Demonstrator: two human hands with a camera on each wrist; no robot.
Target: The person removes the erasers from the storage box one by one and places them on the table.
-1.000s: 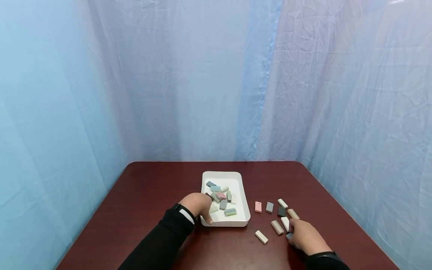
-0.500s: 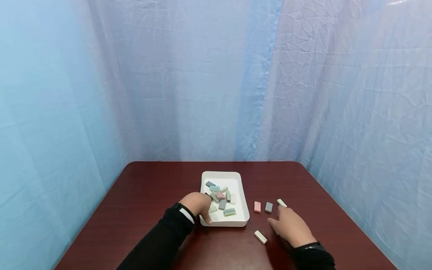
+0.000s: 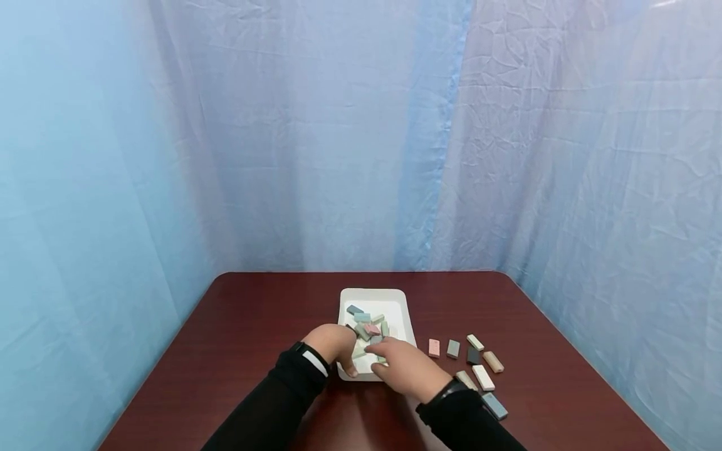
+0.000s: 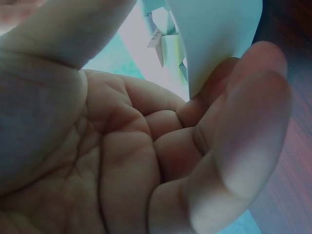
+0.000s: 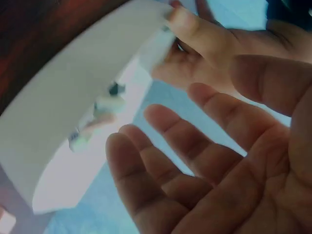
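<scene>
A white tray (image 3: 372, 292) on the dark table holds a heap of small blocks in grey, green, blue and pink (image 3: 363, 317). My left hand (image 3: 333, 346) grips its left wall. The left wrist view has the fingers of this hand (image 4: 126, 141) curled against the tray wall (image 4: 214, 39). Over the tray's near right part is my right hand (image 3: 407, 369), its thumb and fingers apart. Nothing lies in this palm (image 5: 243, 190) in the right wrist view. Some blocks and the tray's near right part are hidden by it.
Right of the tray lie loose blocks: pink (image 3: 434, 348), grey (image 3: 453, 349), dark (image 3: 473, 356), beige (image 3: 493, 361), white (image 3: 483, 378) and blue-grey (image 3: 494, 406) among them. Pale blue curtains (image 3: 361, 156) surround the table (image 3: 271, 300).
My right hand has swung left from the loose blocks to over the tray. The cream block that lay near the tray's front right is out of sight. My left hand stays put.
</scene>
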